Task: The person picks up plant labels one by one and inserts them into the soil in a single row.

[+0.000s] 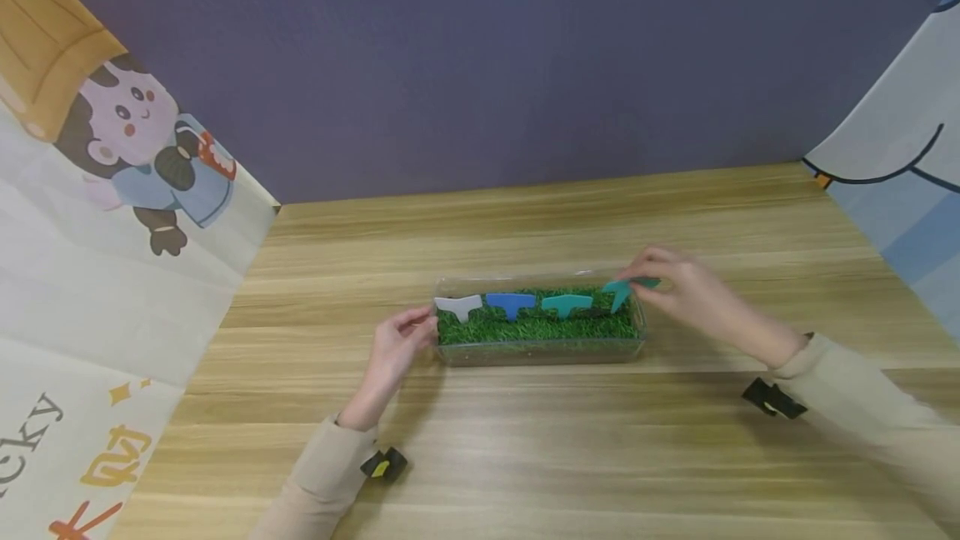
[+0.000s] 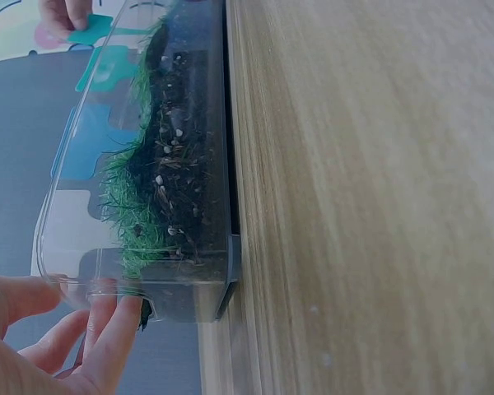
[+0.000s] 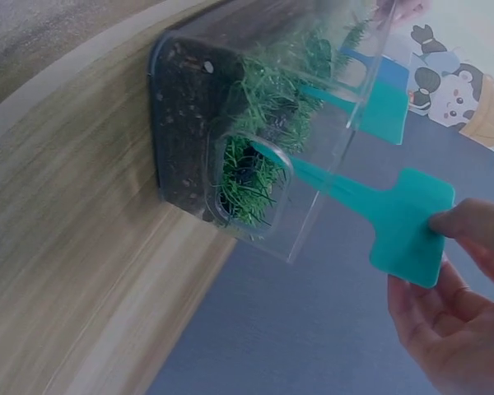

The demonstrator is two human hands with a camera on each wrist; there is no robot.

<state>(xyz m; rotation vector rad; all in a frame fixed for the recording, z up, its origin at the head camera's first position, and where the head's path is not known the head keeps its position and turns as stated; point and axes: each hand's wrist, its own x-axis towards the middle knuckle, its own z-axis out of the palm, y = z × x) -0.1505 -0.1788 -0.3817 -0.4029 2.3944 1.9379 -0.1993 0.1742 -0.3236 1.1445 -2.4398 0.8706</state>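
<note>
A clear plastic planter box [image 1: 540,352] holds dark soil [image 2: 181,164] and green grass [image 1: 525,327]. My right hand [image 1: 682,294] pinches the broad head of a teal T-shaped plant label [image 3: 412,226] between thumb and fingers. The label slants, its narrow stem reaching into the grass at the box's right end. At the left end, my left hand [image 1: 401,344] holds the end wall, thumb by the rim and fingertips at the wall's side. Between the hands, a white plant label [image 1: 459,307], a blue one [image 1: 512,304] and another teal one [image 1: 567,304] stand in the grass.
The box stands on a wood-grain table [image 1: 525,440]. Behind it rises a dark blue-grey panel [image 1: 480,65]. A white sheet with cartoon prints [image 1: 150,298] hangs on the left, and another printed sheet [image 1: 907,157] is on the right.
</note>
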